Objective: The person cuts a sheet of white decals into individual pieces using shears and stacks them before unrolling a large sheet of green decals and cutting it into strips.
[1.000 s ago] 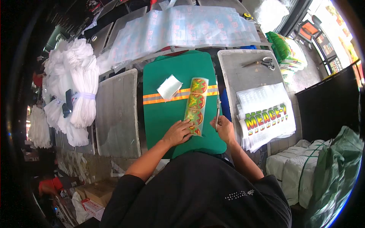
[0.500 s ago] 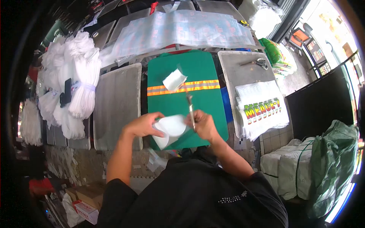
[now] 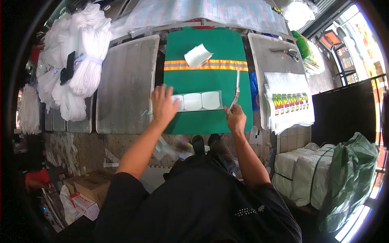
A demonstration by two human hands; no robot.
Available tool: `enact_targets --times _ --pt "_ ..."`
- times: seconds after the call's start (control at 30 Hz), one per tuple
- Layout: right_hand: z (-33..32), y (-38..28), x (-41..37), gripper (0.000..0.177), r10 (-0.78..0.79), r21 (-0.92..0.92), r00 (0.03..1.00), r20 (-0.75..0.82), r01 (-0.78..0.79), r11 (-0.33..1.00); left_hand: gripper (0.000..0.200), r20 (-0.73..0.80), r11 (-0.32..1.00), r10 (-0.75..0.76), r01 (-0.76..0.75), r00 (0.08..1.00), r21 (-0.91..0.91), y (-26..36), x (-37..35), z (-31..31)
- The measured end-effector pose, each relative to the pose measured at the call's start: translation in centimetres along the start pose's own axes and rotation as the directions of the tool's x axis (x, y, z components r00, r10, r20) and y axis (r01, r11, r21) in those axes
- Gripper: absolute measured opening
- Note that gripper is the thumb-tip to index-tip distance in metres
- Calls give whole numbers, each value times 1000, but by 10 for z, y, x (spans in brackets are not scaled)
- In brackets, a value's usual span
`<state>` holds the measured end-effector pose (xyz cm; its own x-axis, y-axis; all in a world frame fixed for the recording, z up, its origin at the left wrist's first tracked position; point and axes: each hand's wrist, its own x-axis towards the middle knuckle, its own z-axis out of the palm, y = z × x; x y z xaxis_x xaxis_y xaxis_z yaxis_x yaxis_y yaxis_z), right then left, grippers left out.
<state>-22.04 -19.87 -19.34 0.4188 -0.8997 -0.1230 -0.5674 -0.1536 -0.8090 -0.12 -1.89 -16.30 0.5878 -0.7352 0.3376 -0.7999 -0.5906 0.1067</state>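
A strip of clear film with white rounded patches [image 3: 192, 102] lies flat across a green cloth [image 3: 198, 123]. Over the strip's left end, my left hand [image 3: 164, 106] rests with fingers stretched out, hiding that end. My right hand [image 3: 236, 120] is closed around a pair of scissors [image 3: 236, 90], whose blades point away from me, just right of the strip. Farther up, a small curled stack of white sheets [image 3: 198, 55] sits partly over the cloth's orange and silver reflective band [image 3: 231, 65].
Grey boards [image 3: 125, 85] flank the cloth. On the right board lie printed white sheets [image 3: 289, 103] and other scissors [image 3: 291, 53]. White bundled material [image 3: 87, 52] stands at left, film sheets [image 3: 202, 14] at the back. Wrapped bales [image 3: 302, 172] and cardboard boxes [image 3: 95, 186] are on the floor.
The white strip, curled between my hands before, now lies flat on the cloth. My left hand has opened out over its left end; my right hand has moved right with the scissors.
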Motion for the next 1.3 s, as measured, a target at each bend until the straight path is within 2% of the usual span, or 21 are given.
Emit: enact_targets --times 0.03,0.07,0.1,0.17,0.2,0.23,0.27,0.33,0.47,0.57,0.7,0.77,0.9,1.2,1.3 --pt "-13 -2 -12 31 66 64 997 27 -68 996 54 55 994 61 -56 997 -94 14 -8 4" --pt "-22 15 -21 32 75 86 989 130 -86 993 53 13 949 136 -126 991 -290 22 -18 20" --pt "-32 31 -33 33 80 107 970 230 -107 989 53 57 915 207 -172 977 -364 28 -24 32" --pt "-66 22 -67 35 213 168 836 505 -338 926 57 154 953 239 -201 959 -228 39 -28 44" --pt "-73 38 -82 37 165 147 793 587 -304 941 57 154 952 238 -199 959 -232 42 -28 51" --pt "-78 57 -98 40 122 126 736 666 -272 954 59 176 975 172 -142 969 -170 45 -29 59" --pt "-76 75 -116 43 138 174 709 692 -349 921 61 196 991 101 -81 975 -108 49 -31 65" --pt "-73 82 -135 50 175 207 639 749 -477 854 62 192 991 78 -54 978 -125 56 -31 63" --pt "-47 76 -131 51 190 127 624 758 -428 895 62 189 992 43 -19 981 -125 55 -32 68" --pt "-17 61 -104 55 91 210 636 766 -382 900 62 203 993 35 -11 979 -120 54 -34 67" --pt "15 55 -90 56 152 194 643 751 -435 879 60 232 994 17 9 973 -109 54 -34 68" --pt "26 62 -89 57 143 244 682 718 -438 865 60 237 994 3 24 971 -109 54 -34 67" --pt "23 51 -87 56 170 209 677 716 -441 873 60 241 994 6 22 971 -111 53 -35 67" --pt "14 28 -92 46 146 280 707 692 -450 848 59 177 989 26 1 984 -149 51 -36 66" --pt "7 16 -91 44 142 195 716 683 -366 910 58 179 990 30 -5 983 -138 51 -36 67"
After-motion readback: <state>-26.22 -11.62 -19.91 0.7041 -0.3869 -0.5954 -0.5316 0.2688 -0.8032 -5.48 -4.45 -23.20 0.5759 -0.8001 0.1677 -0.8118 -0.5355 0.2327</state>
